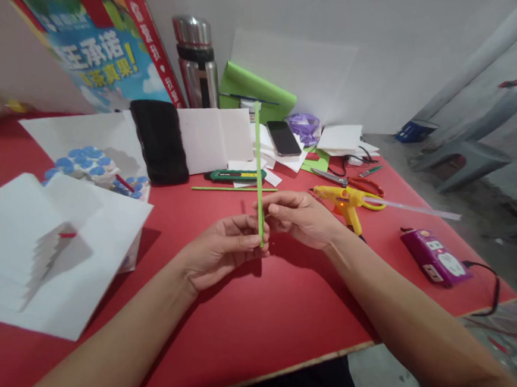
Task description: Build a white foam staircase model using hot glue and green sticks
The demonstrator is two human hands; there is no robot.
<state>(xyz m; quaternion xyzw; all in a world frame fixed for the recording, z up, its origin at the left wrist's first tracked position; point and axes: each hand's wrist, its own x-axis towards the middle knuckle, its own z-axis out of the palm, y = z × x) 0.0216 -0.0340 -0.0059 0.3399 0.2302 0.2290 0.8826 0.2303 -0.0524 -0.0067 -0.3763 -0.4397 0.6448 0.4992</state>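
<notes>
A thin light-green paper strip stands nearly upright above the red table. My left hand pinches its lower end between thumb and fingers. My right hand is closed with thumb and fingertips at the strip, a little higher up. Behind the hands a second thin green strip lies flat. Just beyond it rests a green utility knife. To the right of my right hand lies a yellow hot glue gun with a clear glue stick poking out of its back.
Scissors lie behind the glue gun, a purple box with a cord at the right edge. White paper covers the left side. Along the back stand a steel thermos, a black case and a phone.
</notes>
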